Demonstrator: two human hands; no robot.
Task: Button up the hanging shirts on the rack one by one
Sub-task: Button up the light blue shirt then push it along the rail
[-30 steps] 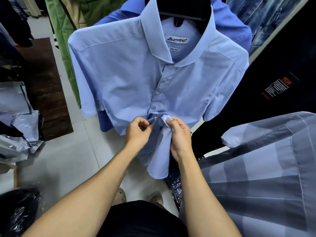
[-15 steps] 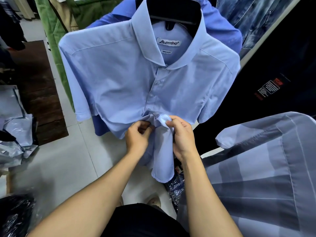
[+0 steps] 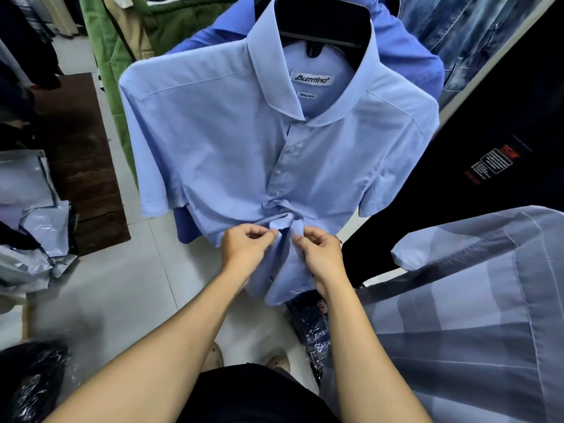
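Here, largest to smallest:
Shirt: your light blue short-sleeved shirt point(image 3: 213, 141) hangs on a black hanger point(image 3: 323, 22) straight ahead of you, in front of a darker blue shirt point(image 3: 406, 53).
Neighbour: a grey striped shirt point(image 3: 464, 300) hangs low at your right.
Placket: the upper buttons point(image 3: 278, 172) are fastened; below them the cloth bunches between your hands.
Left hand point(image 3: 244, 248): your curled fingers pinch the placket's left edge.
Right hand point(image 3: 320, 254): your fingers pinch the right edge, just beside the left hand.
Brand label point(image 3: 312, 78): white, inside the collar.
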